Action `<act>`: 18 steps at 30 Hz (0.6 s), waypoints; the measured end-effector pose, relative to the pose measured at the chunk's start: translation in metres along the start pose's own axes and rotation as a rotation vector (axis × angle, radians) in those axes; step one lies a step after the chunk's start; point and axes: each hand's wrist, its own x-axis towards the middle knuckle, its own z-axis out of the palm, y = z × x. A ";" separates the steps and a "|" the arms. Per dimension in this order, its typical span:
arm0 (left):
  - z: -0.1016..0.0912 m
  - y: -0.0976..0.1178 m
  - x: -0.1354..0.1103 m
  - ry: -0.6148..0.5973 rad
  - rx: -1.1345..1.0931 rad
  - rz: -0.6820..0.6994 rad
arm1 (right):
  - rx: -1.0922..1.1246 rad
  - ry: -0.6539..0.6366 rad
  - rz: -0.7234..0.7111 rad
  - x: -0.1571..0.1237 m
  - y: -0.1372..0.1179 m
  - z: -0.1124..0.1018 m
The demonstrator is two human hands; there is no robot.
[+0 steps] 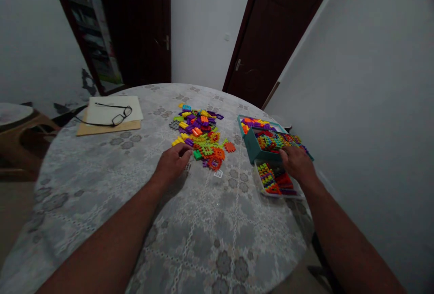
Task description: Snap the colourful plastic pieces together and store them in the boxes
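Note:
A heap of small coloured plastic building pieces (pixel 201 135) lies in the middle of a round table covered with a grey patterned cloth (pixel 190 235). My left hand (pixel 173 163) rests knuckles-up at the near edge of the heap, fingers curled down onto the cloth beside a yellow piece (pixel 177 141); what they grip, if anything, is hidden. My right hand (pixel 297 163) lies over a clear tray (pixel 275 181) of sorted pieces, fingers bent down into it. A teal box (pixel 252 144) full of pieces stands just behind that tray.
A pair of glasses (pixel 118 116) lies on white paper (pixel 113 109) over a brown board at the table's far left. Two dark doors (pixel 271 31) and a shelf (pixel 91 27) stand behind. A white wall runs close along the right. A wooden stool (pixel 20 135) stands at left.

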 end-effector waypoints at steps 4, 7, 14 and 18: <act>0.001 -0.005 0.001 0.038 0.061 -0.044 | 0.097 0.085 -0.069 -0.010 -0.040 -0.016; 0.004 -0.009 0.000 0.019 0.073 -0.030 | 0.311 -0.037 -0.149 -0.019 -0.091 -0.029; 0.016 -0.018 -0.003 -0.084 0.189 0.103 | 0.506 -0.298 -0.251 -0.020 -0.211 0.009; 0.017 -0.017 -0.006 -0.146 0.209 0.143 | 0.437 -0.349 -0.128 0.001 -0.239 0.036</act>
